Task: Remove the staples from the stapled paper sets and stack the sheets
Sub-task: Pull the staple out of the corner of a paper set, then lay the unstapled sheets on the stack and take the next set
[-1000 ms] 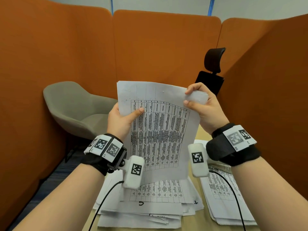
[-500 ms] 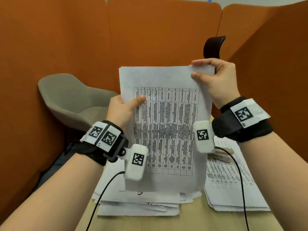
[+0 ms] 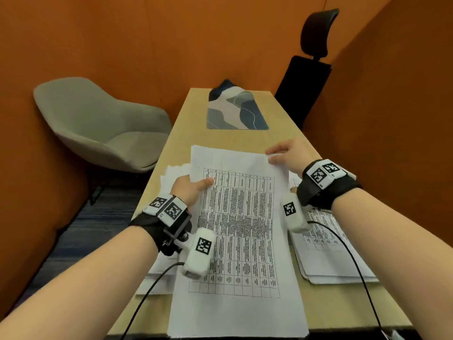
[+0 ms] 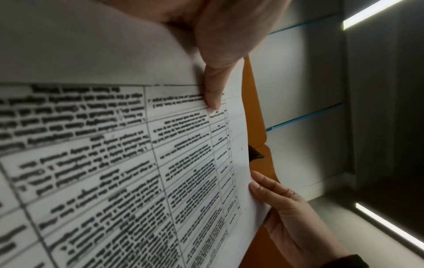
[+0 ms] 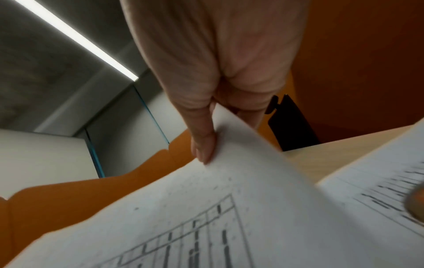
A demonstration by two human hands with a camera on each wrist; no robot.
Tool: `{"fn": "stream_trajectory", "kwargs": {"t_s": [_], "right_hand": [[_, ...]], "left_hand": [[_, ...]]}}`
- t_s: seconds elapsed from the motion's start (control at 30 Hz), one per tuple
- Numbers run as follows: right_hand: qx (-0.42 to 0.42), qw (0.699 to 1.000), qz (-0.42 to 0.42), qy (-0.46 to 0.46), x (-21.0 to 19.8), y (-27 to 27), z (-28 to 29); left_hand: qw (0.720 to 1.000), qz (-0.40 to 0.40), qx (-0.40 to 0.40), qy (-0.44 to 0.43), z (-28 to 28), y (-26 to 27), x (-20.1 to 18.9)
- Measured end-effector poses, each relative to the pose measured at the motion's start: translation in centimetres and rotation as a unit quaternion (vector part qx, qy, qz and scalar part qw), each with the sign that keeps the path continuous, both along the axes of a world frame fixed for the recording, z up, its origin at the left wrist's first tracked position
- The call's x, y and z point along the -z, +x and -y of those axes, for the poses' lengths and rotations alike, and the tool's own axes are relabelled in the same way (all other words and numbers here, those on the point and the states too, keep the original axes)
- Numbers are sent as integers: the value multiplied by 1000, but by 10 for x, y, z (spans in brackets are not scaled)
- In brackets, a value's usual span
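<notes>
Head view: printed sheet (image 3: 241, 231) was held over the desk (image 3: 181, 133), above a loose paper pile (image 3: 169, 175) on the left; 2nd stack (image 3: 328, 256) lay to the right. Left hand (image 3: 187, 190) pinched the sheet's left edge, thumb on top; right hand (image 3: 286, 155) pinched its far right corner.

Left wrist: thumb (image 4: 213, 87) pressed on the table print.

Right wrist: thumb (image 5: 204, 143) clamped the corner; view blurred.

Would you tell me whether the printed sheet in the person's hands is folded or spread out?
Spread out: the sheet shows its whole table, with the left hand and right hand pinching opposite edges.
</notes>
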State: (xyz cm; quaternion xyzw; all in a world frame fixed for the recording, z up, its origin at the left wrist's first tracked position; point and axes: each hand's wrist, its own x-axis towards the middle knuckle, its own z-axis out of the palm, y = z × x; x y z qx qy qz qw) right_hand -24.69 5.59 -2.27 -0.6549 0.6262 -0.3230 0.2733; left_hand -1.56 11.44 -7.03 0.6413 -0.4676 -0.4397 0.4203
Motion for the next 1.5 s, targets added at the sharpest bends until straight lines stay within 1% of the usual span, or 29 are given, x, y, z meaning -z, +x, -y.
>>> {"fn": "stream_trajectory", "kwargs": {"t_s": [0.13, 0.3, 0.37, 0.5, 0.6, 0.73, 0.9, 0.93, 1.03, 1.13, 1.17, 1.23, 1.27, 1.3, 1.37, 1.5], "right_hand": [[1, 1000, 13, -3, 23, -9, 3], [-28, 999, 2, 17, 35, -16, 5], [-29, 999, 13, 5, 36, -16, 5], [-28, 997, 68, -18, 33, -14, 5], [-29, 994, 99, -29, 31, -11, 6], [-50, 994, 98, -25, 29, -9, 6], [-34, 995, 93, -32, 32, -10, 6], [-32, 994, 102, -32, 33, -10, 5], [-41, 985, 165, -22, 32, -9, 2], [-55, 964, 259, 29, 25, -7, -7], [-69, 957, 276, 56, 22, -6, -10], [-115, 951, 266, 109, 14, -2, -18], [-136, 949, 257, 121, 8, 0, -22], [-151, 948, 256, 117, 1, 4, -25], [-166, 942, 283, 69, -19, 11, -32], [-200, 913, 353, -49, -64, 21, -49]], "left_hand": [[1000, -14, -9, 14, -2, -2, 10], [998, -51, -21, 12, -2, -5, 16], [998, -59, -26, 15, -3, -4, 19], [995, -87, -35, 22, -3, 0, 21], [996, -87, -14, 17, -4, 3, 22], [997, -78, -10, 20, -4, 5, 22], [996, -88, -8, 26, -3, 7, 24], [996, -89, -8, 26, -3, 7, 25], [995, -96, -16, 17, -2, 10, 21], [994, -103, -27, -11, 2, 15, 7], [993, -109, -33, -27, 4, 17, 0], [989, -124, -46, -65, 5, 20, -21], [986, -128, -53, -88, 5, 22, -33], [983, -130, -57, -112, 5, 23, -46], [974, -136, -61, -168, 1, 24, -71], [948, -114, -55, -293, -10, 26, -119]]}}
